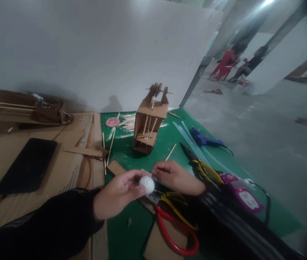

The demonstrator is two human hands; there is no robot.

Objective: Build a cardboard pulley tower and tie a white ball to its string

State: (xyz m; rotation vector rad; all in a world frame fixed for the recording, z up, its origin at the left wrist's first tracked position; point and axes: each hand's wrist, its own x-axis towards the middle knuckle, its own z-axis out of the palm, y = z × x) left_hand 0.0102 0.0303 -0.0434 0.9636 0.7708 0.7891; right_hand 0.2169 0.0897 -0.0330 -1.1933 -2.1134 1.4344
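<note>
My left hand (119, 193) is closed on a round white ball (147, 185), which looks like a ball of thread, between thumb and fingers. Just right of the ball, my right hand (177, 177) has its fingers pinched together; what they hold is too small to make out. Beneath and in front of the hands lie red-handled scissors (166, 236) and a yellow-handled tool (180, 211). Beyond the hands, a cardboard box frame (153, 104) stands upright on the green table (124, 151), with sticks inside and discs on a stick axle on top.
A dark phone (28, 166) rests on cardboard at the left, near a long cardboard box (15, 112). Pliers (207, 168), a blue glue gun (207, 139) and a purple power strip (242, 191) lie at the right. Two people (226, 61) sit in the background.
</note>
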